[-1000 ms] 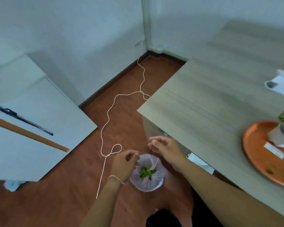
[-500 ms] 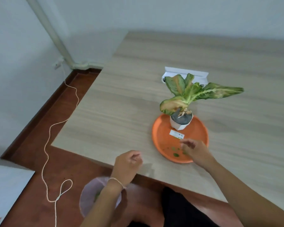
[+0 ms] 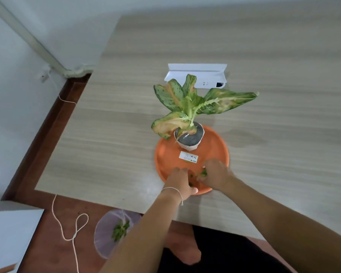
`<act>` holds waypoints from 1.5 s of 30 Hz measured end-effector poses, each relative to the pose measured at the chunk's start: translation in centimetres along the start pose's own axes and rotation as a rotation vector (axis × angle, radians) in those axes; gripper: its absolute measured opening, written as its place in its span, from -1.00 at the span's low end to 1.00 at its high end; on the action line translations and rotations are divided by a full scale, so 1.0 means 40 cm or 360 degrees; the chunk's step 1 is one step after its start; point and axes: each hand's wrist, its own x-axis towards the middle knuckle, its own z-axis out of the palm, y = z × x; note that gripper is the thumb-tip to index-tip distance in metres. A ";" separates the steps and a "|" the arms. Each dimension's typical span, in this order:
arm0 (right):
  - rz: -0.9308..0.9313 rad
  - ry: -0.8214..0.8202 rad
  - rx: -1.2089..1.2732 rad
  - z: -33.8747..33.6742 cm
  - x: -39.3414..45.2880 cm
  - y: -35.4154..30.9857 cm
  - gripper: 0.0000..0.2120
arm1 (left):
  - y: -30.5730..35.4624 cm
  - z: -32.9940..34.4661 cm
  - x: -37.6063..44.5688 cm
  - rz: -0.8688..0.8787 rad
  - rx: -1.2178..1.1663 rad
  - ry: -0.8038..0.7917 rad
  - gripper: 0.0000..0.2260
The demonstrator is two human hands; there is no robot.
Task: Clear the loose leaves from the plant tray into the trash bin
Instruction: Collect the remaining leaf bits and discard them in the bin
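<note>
Pale wood-grain table (image 3: 110,146) fills most of the view, with a reddish-brown floor (image 3: 47,253) below its near edge and a grey-white wall to the left.

Both hands are down on the near part of the orange plant tray (image 3: 217,146). The left hand (image 3: 180,183) lies palm down, fingers loosely curved and fairly close together, its thumb at the tray's near rim; whether it grips anything cannot be told. A thin white string bracelet (image 3: 173,191) circles that wrist. The right hand (image 3: 215,174) is just beside it, fingers curled in and gathered around a small clump of loose leaves (image 3: 204,172); it appears pinched on them, though the fingertips are partly hidden. A few green bits lie on the tray between the two hands.

Farther back on the tray sits a white label (image 3: 189,156) and a small white pot (image 3: 189,137) holding a plant (image 3: 189,103) with broad green, yellow and pink leaves. Beyond it on the table is a white power strip (image 3: 197,75).

On the floor, under the table's near edge and left of the left forearm, stands the trash bin (image 3: 106,239), lined with a pale bag, with green leaves inside. A white cord (image 3: 67,229) loops across the floor beside it.
</note>
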 end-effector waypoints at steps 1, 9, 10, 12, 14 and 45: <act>0.0011 0.0047 0.0000 0.005 -0.003 -0.010 -0.71 | 0.000 -0.004 0.006 0.0021 0.0046 -0.0014 -0.41; -0.0094 0.0024 -0.0146 0.036 -0.008 -0.042 -0.81 | 0.012 -0.006 0.030 0.0030 0.0150 0.0010 -0.66; -0.0120 0.0016 -0.0172 0.038 -0.006 -0.040 -0.83 | 0.016 -0.004 0.032 0.0021 0.0171 0.0024 -0.71; -0.0161 -0.0007 -0.0201 0.042 0.000 -0.036 -0.82 | 0.015 0.004 0.041 0.0003 0.0194 0.0054 -0.74; -0.0212 -0.0043 -0.0213 0.041 0.005 -0.031 -0.78 | 0.010 0.014 0.052 0.0002 0.0204 0.0105 -0.74; 0.0335 0.0086 0.1517 -0.150 0.023 -0.021 -0.98 | -0.090 -0.120 0.000 -0.0203 -0.1155 0.0516 -0.95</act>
